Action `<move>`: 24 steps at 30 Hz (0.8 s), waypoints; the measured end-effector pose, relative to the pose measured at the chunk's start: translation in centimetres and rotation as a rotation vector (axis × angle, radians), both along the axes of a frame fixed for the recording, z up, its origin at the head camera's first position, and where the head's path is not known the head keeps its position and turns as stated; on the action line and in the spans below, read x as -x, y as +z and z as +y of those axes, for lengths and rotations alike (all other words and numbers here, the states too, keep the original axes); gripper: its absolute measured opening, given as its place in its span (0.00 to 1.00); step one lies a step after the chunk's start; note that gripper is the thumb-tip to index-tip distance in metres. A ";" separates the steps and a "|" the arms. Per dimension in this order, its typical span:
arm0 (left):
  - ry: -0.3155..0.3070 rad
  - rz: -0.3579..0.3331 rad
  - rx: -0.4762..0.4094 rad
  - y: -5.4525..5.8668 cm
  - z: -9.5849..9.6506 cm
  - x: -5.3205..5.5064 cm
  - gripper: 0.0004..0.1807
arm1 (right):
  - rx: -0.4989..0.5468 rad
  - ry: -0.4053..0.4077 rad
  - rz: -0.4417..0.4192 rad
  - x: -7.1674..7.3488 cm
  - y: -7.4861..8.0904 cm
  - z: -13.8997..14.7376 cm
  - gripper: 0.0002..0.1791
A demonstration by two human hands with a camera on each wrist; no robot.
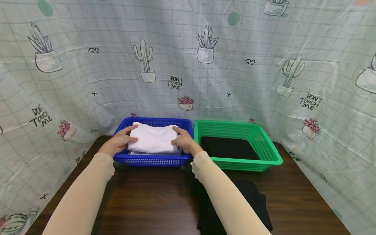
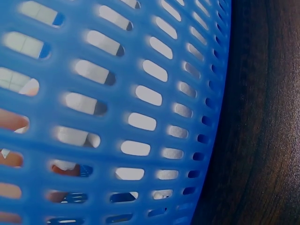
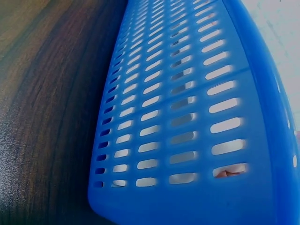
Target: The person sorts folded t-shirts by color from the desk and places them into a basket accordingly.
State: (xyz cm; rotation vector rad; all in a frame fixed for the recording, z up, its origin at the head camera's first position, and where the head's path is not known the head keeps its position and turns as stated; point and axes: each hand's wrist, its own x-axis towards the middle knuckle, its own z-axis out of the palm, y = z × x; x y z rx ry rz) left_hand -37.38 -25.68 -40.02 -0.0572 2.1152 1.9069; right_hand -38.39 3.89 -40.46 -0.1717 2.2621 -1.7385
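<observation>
A folded white garment (image 1: 153,138) lies in the blue basket (image 1: 152,160), on top of more white cloth (image 1: 138,152) that shows under its front edge. At its left side my left hand (image 1: 119,141) grips the edge, thumb and fingers spread along it. My right hand (image 1: 184,141) holds the opposite side the same way. In the left wrist view, the basket's slotted wall (image 2: 154,117) fills most of the picture, with bits of fingers and white cloth behind the slots. The right wrist view likewise shows the basket wall (image 3: 197,103) with white cloth behind it.
Right of the blue basket stands a green basket (image 1: 241,164) with folded black cloth (image 1: 229,148) inside. A black garment (image 1: 249,199) lies on the dark wooden table (image 1: 147,199), partly under the right forearm. A cactus-print curtain (image 1: 176,58) hangs behind and at both sides.
</observation>
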 end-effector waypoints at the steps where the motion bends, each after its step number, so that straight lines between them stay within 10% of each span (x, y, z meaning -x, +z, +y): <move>1: -0.003 0.000 0.001 -0.1 0.0 0.0 0.46 | -0.004 0.002 -0.002 0.0 0.0 0.0 0.46; 24: -0.101 -0.065 0.128 -0.8 -0.2 0.2 0.45 | -0.124 -0.035 -0.076 -0.6 -1.3 -1.7 0.38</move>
